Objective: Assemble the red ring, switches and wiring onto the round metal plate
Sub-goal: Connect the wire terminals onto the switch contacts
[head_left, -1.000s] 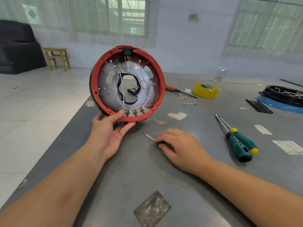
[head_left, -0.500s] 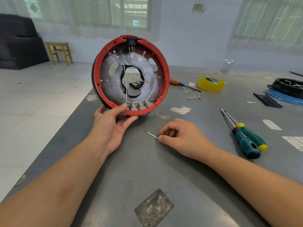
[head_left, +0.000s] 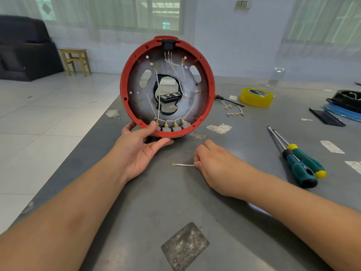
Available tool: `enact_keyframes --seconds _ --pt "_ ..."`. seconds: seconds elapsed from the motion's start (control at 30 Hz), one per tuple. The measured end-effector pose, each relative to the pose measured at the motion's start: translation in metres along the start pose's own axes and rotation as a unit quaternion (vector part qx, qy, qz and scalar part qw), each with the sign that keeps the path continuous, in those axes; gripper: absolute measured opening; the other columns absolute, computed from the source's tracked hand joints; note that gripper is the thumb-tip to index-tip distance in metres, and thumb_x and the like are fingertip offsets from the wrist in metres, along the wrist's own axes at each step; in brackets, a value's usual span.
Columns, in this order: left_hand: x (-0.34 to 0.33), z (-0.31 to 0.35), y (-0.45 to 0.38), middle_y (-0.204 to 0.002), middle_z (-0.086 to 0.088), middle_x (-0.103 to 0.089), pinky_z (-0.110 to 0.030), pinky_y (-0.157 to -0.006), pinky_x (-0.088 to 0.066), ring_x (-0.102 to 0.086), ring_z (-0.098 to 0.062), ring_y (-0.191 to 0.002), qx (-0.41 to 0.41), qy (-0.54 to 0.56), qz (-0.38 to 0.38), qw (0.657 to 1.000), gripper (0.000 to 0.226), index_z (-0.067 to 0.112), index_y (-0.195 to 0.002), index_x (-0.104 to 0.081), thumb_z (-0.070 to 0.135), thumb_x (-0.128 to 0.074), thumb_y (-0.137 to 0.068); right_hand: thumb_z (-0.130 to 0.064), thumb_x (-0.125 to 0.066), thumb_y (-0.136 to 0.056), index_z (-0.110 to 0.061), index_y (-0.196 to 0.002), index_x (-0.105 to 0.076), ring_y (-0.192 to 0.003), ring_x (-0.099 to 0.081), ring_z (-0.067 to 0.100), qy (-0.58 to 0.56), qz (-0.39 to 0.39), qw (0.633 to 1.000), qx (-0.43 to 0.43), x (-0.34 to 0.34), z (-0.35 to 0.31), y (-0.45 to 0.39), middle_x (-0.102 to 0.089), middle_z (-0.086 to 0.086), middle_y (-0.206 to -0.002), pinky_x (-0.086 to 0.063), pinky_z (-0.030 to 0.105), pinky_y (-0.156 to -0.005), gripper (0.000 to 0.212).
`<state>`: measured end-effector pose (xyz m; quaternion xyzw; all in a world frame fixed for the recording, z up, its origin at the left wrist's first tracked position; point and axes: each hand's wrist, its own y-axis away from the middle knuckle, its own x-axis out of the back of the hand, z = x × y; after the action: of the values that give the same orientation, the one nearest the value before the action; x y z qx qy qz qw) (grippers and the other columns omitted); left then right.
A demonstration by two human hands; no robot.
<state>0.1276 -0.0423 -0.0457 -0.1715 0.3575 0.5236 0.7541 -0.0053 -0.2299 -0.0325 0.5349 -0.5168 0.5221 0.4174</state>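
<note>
On the grey tabletop (head_left: 136, 222), the left hand (head_left: 136, 151) grips the lower rim of the red ring (head_left: 210, 83), holding it and its round metal plate (head_left: 187, 112) upright; the right hand (head_left: 216, 163) pinches a short white wire (head_left: 182, 165) lying flat; two green screwdrivers (head_left: 300, 165) lie to the right.

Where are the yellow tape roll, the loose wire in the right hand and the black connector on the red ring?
Yellow tape roll (head_left: 256, 100), head view, outer side wall.
Loose wire (head_left: 183, 165), head view, mid-length.
Black connector (head_left: 168, 45), head view, its body.

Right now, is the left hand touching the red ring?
Touching: the head view shows the left hand gripping the red ring's bottom edge, thumb over the rim.
</note>
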Motion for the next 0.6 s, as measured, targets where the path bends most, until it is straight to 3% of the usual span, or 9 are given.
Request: enact_keyframes --seconds 0.2,0.43,0.5,0.6 --pt "0.000 -0.001 0.000 -0.138 -0.024 -0.060 -0.064 -0.075 -0.062 -0.073 -0.053 -0.103 0.019 -0.004 -0.010 1.000 0.066 0.026 -0.147 -0.037 -0.006 -0.066 -0.096 -0.023 -0.035 -0.109 -0.016 -0.106 -0.047 -0.088 -0.048 0.023 0.009 0.020 1.000 0.021 0.000 0.000 0.006 -0.046 0.002 -0.104 -0.037 0.032 -0.078 0.015" --pt "-0.003 -0.001 0.002 -0.135 -0.024 -0.061 -0.066 -0.079 -0.061 -0.072 -0.057 -0.099 0.022 -0.027 -0.023 0.999 0.063 0.028 -0.140 -0.036 -0.004 -0.068 -0.096 -0.024 -0.037 -0.108 -0.021 -0.102 -0.043 -0.090 -0.045 0.020 -0.021 0.011 0.999 0.021 0.000 0.004 0.006 -0.046 -0.003 -0.102 -0.031 0.029 -0.075 0.009" --pt "-0.003 0.000 0.002 -0.133 -0.024 -0.063 -0.065 -0.078 -0.062 -0.072 -0.057 -0.099 0.019 -0.030 -0.022 0.999 0.063 0.028 -0.139 -0.036 -0.004 -0.068 -0.096 -0.027 -0.039 -0.108 -0.023 -0.106 -0.046 -0.096 -0.049 0.020 -0.036 0.005 0.999 0.031 0.001 0.008 0.005 -0.050 -0.003 -0.106 -0.035 0.029 -0.079 0.008" --pt "-0.004 0.000 0.002 -0.131 -0.023 -0.066 -0.062 -0.076 -0.062 -0.073 -0.055 -0.099 0.015 -0.033 -0.017 0.999 0.065 0.028 -0.141 -0.036 -0.004 -0.069 -0.096 -0.034 -0.041 -0.108 -0.024 -0.123 -0.053 -0.102 -0.056 0.021 0.003 -0.002 0.998 0.062 0.006 0.014 0.004 -0.052 -0.001 -0.118 -0.045 0.033 -0.088 0.022"
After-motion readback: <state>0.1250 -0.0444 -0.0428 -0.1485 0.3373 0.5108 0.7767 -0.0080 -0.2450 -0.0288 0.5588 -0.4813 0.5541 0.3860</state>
